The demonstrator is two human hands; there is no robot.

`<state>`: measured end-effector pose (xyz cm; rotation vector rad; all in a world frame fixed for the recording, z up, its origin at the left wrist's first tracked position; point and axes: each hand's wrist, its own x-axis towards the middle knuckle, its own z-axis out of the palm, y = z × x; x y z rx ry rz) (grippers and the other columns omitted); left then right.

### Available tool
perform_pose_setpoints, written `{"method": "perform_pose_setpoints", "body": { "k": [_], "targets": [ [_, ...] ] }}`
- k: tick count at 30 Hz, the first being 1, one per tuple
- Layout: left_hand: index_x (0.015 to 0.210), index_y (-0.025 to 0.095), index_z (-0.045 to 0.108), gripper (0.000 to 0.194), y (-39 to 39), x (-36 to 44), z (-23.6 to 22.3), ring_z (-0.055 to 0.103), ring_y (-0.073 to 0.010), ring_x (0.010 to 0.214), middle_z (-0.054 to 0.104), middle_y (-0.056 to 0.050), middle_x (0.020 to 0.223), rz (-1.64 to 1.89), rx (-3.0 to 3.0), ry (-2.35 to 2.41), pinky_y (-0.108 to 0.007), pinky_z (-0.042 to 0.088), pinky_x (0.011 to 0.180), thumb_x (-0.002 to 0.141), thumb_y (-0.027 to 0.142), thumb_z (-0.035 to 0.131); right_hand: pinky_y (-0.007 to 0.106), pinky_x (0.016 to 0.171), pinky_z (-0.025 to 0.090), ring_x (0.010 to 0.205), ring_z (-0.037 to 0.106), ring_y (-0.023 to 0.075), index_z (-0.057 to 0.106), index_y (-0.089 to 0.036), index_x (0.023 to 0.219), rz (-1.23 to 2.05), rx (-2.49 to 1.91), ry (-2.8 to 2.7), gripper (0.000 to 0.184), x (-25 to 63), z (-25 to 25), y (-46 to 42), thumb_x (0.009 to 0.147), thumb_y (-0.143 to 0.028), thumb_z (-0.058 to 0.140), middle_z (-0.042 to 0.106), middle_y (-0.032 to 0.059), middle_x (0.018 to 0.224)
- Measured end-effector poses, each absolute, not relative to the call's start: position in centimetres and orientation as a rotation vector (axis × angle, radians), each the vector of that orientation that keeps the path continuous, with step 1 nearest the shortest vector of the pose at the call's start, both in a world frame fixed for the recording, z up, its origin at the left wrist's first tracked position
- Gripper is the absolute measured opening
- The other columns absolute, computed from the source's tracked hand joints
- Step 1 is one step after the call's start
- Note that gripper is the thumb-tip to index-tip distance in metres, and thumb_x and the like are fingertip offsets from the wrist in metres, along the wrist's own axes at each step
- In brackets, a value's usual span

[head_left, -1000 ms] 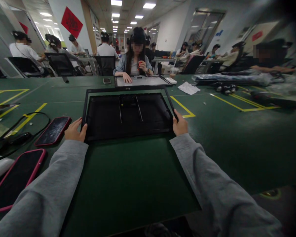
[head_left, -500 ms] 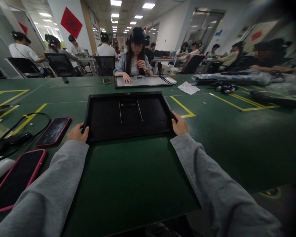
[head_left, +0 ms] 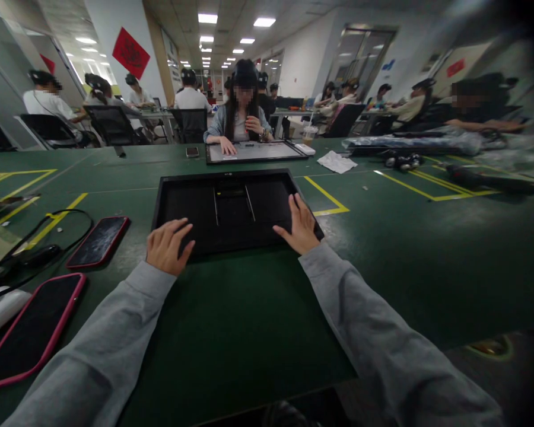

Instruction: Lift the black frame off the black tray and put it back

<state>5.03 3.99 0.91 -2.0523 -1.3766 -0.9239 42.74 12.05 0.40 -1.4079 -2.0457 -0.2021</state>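
A black rectangular panel with a raised frame (head_left: 231,204) lies flat on the green table (head_left: 231,320) in front of me. My left hand (head_left: 167,246) rests on its near left edge, fingers stretched forward and flat. My right hand (head_left: 299,225) lies on its near right part, fingers spread over the black surface. Neither hand grips anything. Both sleeves are grey.
Two pink-cased phones (head_left: 98,240) (head_left: 29,332) and a black cable (head_left: 48,222) lie at my left. Yellow tape lines (head_left: 324,196) mark the table. Across it a person sits at another flat panel (head_left: 256,152). A white cloth (head_left: 337,161) lies at the far right. Several people sit behind.
The thin black frame, first held lifted, has come down onto the panel. My hands have left the panel's sides and moved inward, now lying flat on its near part.
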Motion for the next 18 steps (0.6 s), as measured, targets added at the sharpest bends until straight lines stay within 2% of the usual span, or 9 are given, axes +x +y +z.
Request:
{"method": "perform_pose_setpoints", "body": {
  "k": [2,3,6,8,10,18],
  "targets": [
    [0.127,0.023,0.056,0.040,3.8,6.5,0.2,0.054,-0.0248,0.116,0.062,-0.009,0.126,-0.731,-2.341,-1.282,-0.042,0.038,0.097,0.092,0.041,0.051,0.053,0.110,0.032,0.139,0.028,0.0327,0.004,-0.019,0.155,-0.072,-1.276,-2.195,0.092,41.0,0.2,11.0,0.087,-0.050,0.057,0.025,0.0172,0.155],
    [0.129,0.023,0.055,0.041,3.9,6.9,-0.1,0.055,-0.0240,0.114,0.062,-0.009,0.125,-0.641,-2.459,-1.261,-0.041,0.041,0.094,0.093,0.042,0.048,0.051,0.107,0.036,0.134,0.036,0.0312,0.007,-0.020,0.155,0.008,-1.217,-2.257,0.091,40.2,0.1,10.5,0.086,-0.048,0.060,0.034,0.0167,0.149],
    [0.133,0.022,0.051,0.044,4.1,7.1,-0.8,0.056,-0.0223,0.105,0.061,-0.009,0.118,-0.508,-2.605,-1.330,-0.036,0.046,0.081,0.095,0.043,0.042,0.045,0.094,0.046,0.111,0.053,0.0259,0.032,-0.024,0.149,0.210,-1.079,-2.428,0.069,38.6,0.1,9.7,0.088,-0.036,0.061,0.057,0.0110,0.122],
    [0.133,0.022,0.052,0.044,4.3,6.8,-0.9,0.056,-0.0210,0.097,0.060,-0.009,0.111,-0.499,-2.599,-1.409,-0.034,0.047,0.077,0.096,0.042,0.040,0.042,0.087,0.047,0.101,0.055,0.0240,0.049,-0.026,0.137,0.250,-1.056,-2.508,0.048,38.0,0.3,9.3,0.090,-0.030,0.058,0.060,0.0083,0.110],
    [0.131,0.022,0.053,0.043,4.4,6.5,-0.9,0.055,-0.0200,0.090,0.060,-0.008,0.104,-0.493,-2.597,-1.446,-0.034,0.047,0.076,0.096,0.043,0.040,0.041,0.083,0.047,0.097,0.055,0.0235,0.057,-0.026,0.129,0.244,-1.085,-2.537,0.038,37.7,0.4,9.1,0.091,-0.029,0.057,0.060,0.0076,0.107],
    [0.133,0.022,0.052,0.045,4.3,6.7,-0.8,0.054,-0.0209,0.088,0.059,-0.008,0.100,-0.455,-2.594,-1.489,-0.034,0.046,0.073,0.096,0.043,0.039,0.038,0.081,0.043,0.098,0.054,0.0232,0.056,-0.027,0.127,0.253,-1.122,-2.542,0.036,37.8,0.6,8.9,0.091,-0.028,0.057,0.060,0.0069,0.108]
  ]
}}
